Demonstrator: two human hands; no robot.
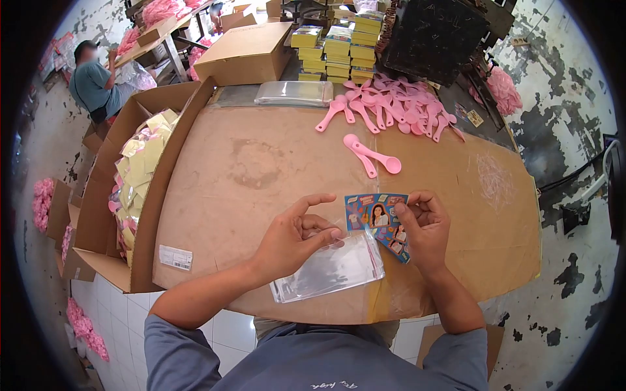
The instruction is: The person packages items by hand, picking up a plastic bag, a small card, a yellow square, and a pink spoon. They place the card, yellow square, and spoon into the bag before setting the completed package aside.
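Blue printed cards (pixel 381 217) with portrait pictures are pinched between the thumb and fingers of my right hand (pixel 426 229). One card lies level and another slants down below it. A stack of clear plastic bags (pixel 329 270) rests on the cardboard-covered table in front of me. My left hand (pixel 295 236) is over the bags' upper left edge, index finger stretched out, thumb and curled fingers at the clear film. The cards' lower edge is close to the raised bag mouth. Beyond my hands lie two pink measuring spoons (pixel 370 156), crossed over each other.
A pile of pink spoons (pixel 407 107) lies at the table's far right. Behind are stacked yellow-edged cards (pixel 338 52), more clear bags (pixel 295 93) and a closed carton (pixel 244 52). An open carton (pixel 176 146) of packed pieces stands left. A person (pixel 98 81) sits farther back.
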